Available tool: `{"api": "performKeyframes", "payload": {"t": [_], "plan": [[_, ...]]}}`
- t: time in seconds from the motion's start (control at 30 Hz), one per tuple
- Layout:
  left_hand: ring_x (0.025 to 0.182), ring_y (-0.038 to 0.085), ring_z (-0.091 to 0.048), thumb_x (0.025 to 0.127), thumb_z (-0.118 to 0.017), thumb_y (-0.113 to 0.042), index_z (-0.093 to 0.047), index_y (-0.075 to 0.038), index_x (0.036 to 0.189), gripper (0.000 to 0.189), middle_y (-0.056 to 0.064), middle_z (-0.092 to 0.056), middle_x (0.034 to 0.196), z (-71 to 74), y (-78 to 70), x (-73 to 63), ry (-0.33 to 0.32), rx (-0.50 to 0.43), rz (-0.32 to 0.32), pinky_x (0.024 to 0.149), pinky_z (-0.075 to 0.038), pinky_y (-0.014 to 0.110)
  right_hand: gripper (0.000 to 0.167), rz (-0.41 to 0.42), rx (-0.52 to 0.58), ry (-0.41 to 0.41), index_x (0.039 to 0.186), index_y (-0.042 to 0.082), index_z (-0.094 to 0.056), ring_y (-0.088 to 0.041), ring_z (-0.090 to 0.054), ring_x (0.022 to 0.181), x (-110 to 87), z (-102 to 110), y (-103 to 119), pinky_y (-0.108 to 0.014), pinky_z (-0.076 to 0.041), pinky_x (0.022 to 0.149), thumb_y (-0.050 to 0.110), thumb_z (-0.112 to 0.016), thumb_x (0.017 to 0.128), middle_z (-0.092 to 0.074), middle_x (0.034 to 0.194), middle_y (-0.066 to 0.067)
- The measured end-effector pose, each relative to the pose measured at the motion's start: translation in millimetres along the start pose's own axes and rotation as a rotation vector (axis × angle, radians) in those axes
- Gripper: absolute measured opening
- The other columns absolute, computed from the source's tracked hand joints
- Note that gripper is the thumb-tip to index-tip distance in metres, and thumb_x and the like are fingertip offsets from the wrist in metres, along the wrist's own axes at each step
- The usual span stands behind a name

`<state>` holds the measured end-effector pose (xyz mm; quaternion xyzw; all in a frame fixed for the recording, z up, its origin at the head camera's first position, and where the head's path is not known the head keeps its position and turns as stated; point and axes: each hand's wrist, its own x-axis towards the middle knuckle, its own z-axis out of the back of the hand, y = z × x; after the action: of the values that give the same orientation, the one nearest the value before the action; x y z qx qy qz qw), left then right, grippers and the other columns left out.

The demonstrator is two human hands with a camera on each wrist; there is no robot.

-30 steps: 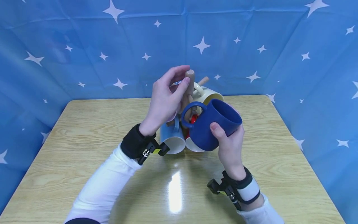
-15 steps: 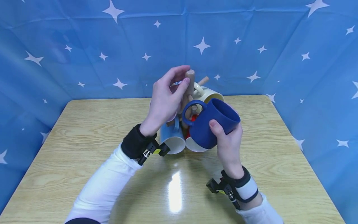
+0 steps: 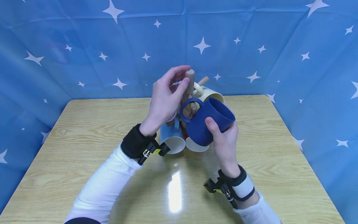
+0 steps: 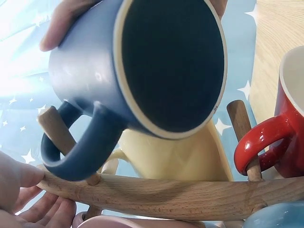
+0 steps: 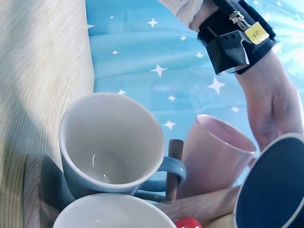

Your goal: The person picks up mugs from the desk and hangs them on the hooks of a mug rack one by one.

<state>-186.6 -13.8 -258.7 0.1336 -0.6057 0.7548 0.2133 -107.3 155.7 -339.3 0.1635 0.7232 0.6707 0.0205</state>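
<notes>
Your right hand (image 3: 223,141) wraps the body of the dark blue mug (image 3: 208,120), thumb across the near side and fingers curled behind it, mouth tipped up and to the right. The handle (image 4: 78,152) leads, and the left wrist view shows its loop already around a bare peg (image 4: 59,135) of the wooden mug tree (image 4: 156,187). I judge the step to be seating that loop: keep your grip firm on the body, ease the mug along the peg toward the trunk until the handle rests against the wood, and only then loosen your fingers.

Your left hand (image 3: 166,99) pinches the top of the tree's post (image 3: 190,81) between thumb and curled fingers; hold it steady there so the stand does not tip under the added weight.

Room is tight around the grip. Just behind the blue mug hangs a cream mug (image 4: 175,152), and below and toward you hang a light blue mug (image 5: 114,142) and a red mug (image 4: 278,137) on neighbouring pegs, with a pink mug (image 5: 216,152) on the far left side. A hard swing would likely knock ceramic on ceramic. The open room lies to the right of your grip and toward you, over the bare wooden table (image 3: 279,161); draw your hand out that way.
</notes>
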Motion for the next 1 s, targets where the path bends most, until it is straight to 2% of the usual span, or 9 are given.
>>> {"api": "performKeyframes", "payload": {"t": [0.3,0.57,1.0], "plan": [[0.127,0.022,-0.069,0.108,-0.059,-0.014,-0.062,-0.005,0.143,0.036,0.013,-0.070,0.137,0.3,0.6,-0.5,-0.007,0.005,-0.007,0.108,-0.058,0.035,0.068,-0.020,0.001,0.014,0.152,0.018,-0.045,-0.027,-0.057,0.132,-0.3,-4.3,1.6,-0.061,-0.049,0.112,0.034,-0.070,0.091,-0.055,0.149,-0.009],[0.125,0.023,-0.069,0.107,-0.059,-0.013,-0.062,-0.003,0.142,0.036,0.014,-0.071,0.135,0.4,0.8,-0.6,-0.006,-0.012,-0.008,0.107,-0.058,0.037,0.074,-0.062,0.050,0.038,0.155,0.025,-0.033,-0.031,-0.050,0.139,-1.8,-7.7,1.4,-0.069,-0.050,0.109,0.027,-0.073,0.092,-0.043,0.156,-0.009],[0.124,0.023,-0.070,0.107,-0.059,-0.014,-0.063,-0.004,0.141,0.035,0.014,-0.072,0.133,3.9,0.4,-1.3,-0.019,-0.004,-0.006,0.108,-0.058,0.037,0.070,-0.083,0.000,0.060,0.155,0.022,-0.037,-0.033,-0.054,0.139,-0.2,-9.2,0.4,-0.064,-0.055,0.103,0.024,-0.074,0.095,-0.042,0.156,-0.011]]}}
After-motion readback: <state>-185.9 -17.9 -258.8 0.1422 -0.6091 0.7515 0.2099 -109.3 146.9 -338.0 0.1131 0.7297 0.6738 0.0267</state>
